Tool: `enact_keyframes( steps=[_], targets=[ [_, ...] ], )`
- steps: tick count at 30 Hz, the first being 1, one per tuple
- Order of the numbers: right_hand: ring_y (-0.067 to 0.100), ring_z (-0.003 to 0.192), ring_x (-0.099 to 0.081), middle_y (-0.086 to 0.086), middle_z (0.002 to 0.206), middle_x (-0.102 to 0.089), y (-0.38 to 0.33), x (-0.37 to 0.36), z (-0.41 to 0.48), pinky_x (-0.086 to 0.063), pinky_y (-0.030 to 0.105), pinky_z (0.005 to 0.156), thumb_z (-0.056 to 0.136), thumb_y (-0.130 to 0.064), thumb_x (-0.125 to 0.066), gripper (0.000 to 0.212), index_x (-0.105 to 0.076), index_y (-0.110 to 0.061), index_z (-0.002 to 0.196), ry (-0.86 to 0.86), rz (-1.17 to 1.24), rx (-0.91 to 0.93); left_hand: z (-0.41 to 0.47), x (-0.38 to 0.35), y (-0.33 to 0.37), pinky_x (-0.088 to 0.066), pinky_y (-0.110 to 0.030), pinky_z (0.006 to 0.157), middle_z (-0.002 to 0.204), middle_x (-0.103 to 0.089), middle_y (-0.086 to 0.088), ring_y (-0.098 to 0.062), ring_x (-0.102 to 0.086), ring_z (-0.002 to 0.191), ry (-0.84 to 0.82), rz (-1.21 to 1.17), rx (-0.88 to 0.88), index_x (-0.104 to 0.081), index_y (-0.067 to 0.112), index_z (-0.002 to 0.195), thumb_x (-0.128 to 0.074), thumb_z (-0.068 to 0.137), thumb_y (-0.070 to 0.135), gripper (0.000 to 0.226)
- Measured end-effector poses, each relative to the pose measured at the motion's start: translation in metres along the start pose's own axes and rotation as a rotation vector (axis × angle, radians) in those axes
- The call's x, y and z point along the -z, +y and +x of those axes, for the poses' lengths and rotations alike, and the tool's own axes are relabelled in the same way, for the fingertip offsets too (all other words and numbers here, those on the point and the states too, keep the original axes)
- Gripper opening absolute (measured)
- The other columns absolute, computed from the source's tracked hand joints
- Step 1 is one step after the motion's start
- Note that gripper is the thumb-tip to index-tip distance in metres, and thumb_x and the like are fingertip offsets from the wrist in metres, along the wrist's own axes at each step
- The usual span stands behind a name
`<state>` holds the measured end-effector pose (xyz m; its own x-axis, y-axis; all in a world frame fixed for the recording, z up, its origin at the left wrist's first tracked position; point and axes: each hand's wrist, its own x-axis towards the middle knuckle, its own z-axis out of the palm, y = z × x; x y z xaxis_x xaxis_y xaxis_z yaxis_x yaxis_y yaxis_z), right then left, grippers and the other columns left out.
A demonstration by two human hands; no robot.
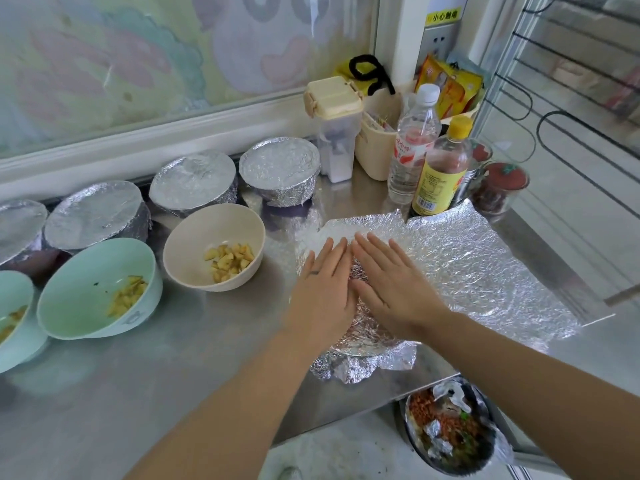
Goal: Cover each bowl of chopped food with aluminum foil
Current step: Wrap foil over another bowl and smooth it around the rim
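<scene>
Two palms lie flat side by side, left hand [323, 289] and right hand [391, 289], fingers straight and grasping nothing. They press the aluminum foil sheet [467, 265] onto a bowl hidden beneath it, near the worktop's [173, 358] front edge.

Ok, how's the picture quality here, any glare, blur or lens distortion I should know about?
Head view: soft even daylight, faint shadows; the foil sheet under the left hand and right hand glints brightly yet keeps its crinkles; the wide lens bows the white ledge; the patterned pane above looks hazy.
</scene>
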<state>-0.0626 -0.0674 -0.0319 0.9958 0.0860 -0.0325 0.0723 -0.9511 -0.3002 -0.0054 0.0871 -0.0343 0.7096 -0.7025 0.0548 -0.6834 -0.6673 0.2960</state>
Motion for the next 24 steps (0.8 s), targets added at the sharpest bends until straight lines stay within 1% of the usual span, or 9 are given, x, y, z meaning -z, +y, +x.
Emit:
enact_keyframes(
  steps=[5, 7, 9, 11, 13, 15, 19, 22, 24],
  targets=[
    [0.011, 0.154, 0.015, -0.002, 0.168, 0.009, 0.006, -0.008, 0.006, 0.011, 0.034, 0.126, 0.092, -0.06, 0.012, 0.081, 0.004, -0.018, 0.161, -0.037, -0.063, -0.066, 0.005, -0.011, -0.002, -0.007, -0.045, 0.126, 0.169, 0.0, -0.005, -0.02, 0.002, 0.156, -0.061, 0.179, 0.054, -0.004, 0.01, 0.16, 0.007, 0.09, 0.041, 0.077],
    [0.013, 0.156, 0.012, -0.002, 0.169, 0.01, 0.006, -0.009, 0.007, 0.009, 0.034, 0.126, 0.091, -0.06, 0.013, 0.083, 0.004, -0.018, 0.162, -0.052, -0.083, -0.085, 0.005, -0.012, -0.001, -0.007, -0.044, 0.126, 0.168, 0.002, -0.006, -0.021, 0.001, 0.156, -0.082, 0.212, 0.061, -0.002, 0.01, 0.16, 0.009, 0.089, 0.041, 0.078],
    [0.015, 0.157, 0.007, 0.0, 0.17, 0.006, 0.007, -0.01, 0.008, 0.004, 0.036, 0.127, 0.092, -0.06, 0.012, 0.083, 0.002, -0.018, 0.163, -0.052, -0.098, -0.102, 0.005, -0.012, -0.002, -0.011, -0.043, 0.126, 0.168, -0.007, -0.005, -0.022, -0.008, 0.155, -0.064, 0.199, 0.081, -0.01, 0.011, 0.16, 0.003, 0.091, 0.042, 0.077],
    [0.018, 0.157, 0.001, 0.001, 0.171, 0.001, 0.007, -0.01, 0.009, 0.001, 0.036, 0.127, 0.092, -0.06, 0.011, 0.084, 0.0, -0.017, 0.163, -0.057, -0.092, -0.119, 0.007, -0.012, -0.003, -0.021, -0.042, 0.123, 0.166, -0.02, -0.003, -0.022, -0.019, 0.152, -0.035, 0.17, 0.106, -0.021, 0.012, 0.159, -0.005, 0.093, 0.042, 0.074],
    [0.02, 0.156, -0.005, 0.002, 0.171, -0.006, 0.006, -0.008, 0.012, -0.004, 0.036, 0.125, 0.091, -0.06, 0.01, 0.086, -0.004, -0.016, 0.163, -0.054, -0.082, -0.128, 0.01, -0.011, -0.005, -0.032, -0.041, 0.117, 0.162, -0.028, 0.001, -0.021, -0.029, 0.146, -0.01, 0.149, 0.117, -0.028, 0.014, 0.156, -0.011, 0.094, 0.041, 0.07],
    [0.021, 0.154, -0.011, 0.003, 0.169, -0.013, 0.005, -0.006, 0.013, -0.009, 0.036, 0.124, 0.09, -0.059, 0.009, 0.086, -0.008, -0.016, 0.163, -0.049, -0.09, -0.13, 0.012, -0.01, -0.005, -0.038, -0.041, 0.11, 0.158, -0.033, 0.004, -0.021, -0.035, 0.14, 0.006, 0.112, 0.132, -0.032, 0.018, 0.154, -0.014, 0.095, 0.041, 0.066],
    [0.023, 0.152, -0.016, 0.006, 0.167, -0.017, 0.004, -0.006, 0.013, -0.016, 0.038, 0.122, 0.09, -0.056, 0.007, 0.085, -0.01, -0.014, 0.162, -0.059, -0.145, -0.127, 0.016, -0.009, -0.007, -0.035, -0.039, 0.107, 0.151, -0.036, 0.004, -0.021, -0.038, 0.136, 0.014, 0.029, 0.212, -0.027, 0.032, 0.155, -0.029, 0.104, 0.035, 0.05],
    [0.027, 0.153, -0.015, 0.01, 0.168, -0.012, 0.002, -0.006, 0.013, -0.016, 0.04, 0.122, 0.089, -0.057, 0.006, 0.086, -0.005, -0.013, 0.163, -0.09, -0.193, -0.136, 0.017, -0.005, -0.003, -0.037, -0.039, 0.103, 0.146, -0.043, 0.001, -0.024, -0.045, 0.13, 0.04, -0.061, 0.286, -0.032, 0.032, 0.153, -0.033, 0.106, 0.03, 0.047],
    [0.029, 0.155, -0.011, 0.011, 0.17, -0.005, 0.002, -0.007, 0.012, -0.014, 0.042, 0.123, 0.095, -0.057, 0.001, 0.081, 0.001, -0.013, 0.163, -0.106, -0.211, -0.141, 0.02, -0.004, -0.006, -0.04, -0.039, 0.099, 0.144, -0.048, 0.002, -0.023, -0.048, 0.128, 0.052, -0.159, 0.366, -0.038, 0.031, 0.15, -0.03, 0.108, 0.031, 0.043]
  ],
)
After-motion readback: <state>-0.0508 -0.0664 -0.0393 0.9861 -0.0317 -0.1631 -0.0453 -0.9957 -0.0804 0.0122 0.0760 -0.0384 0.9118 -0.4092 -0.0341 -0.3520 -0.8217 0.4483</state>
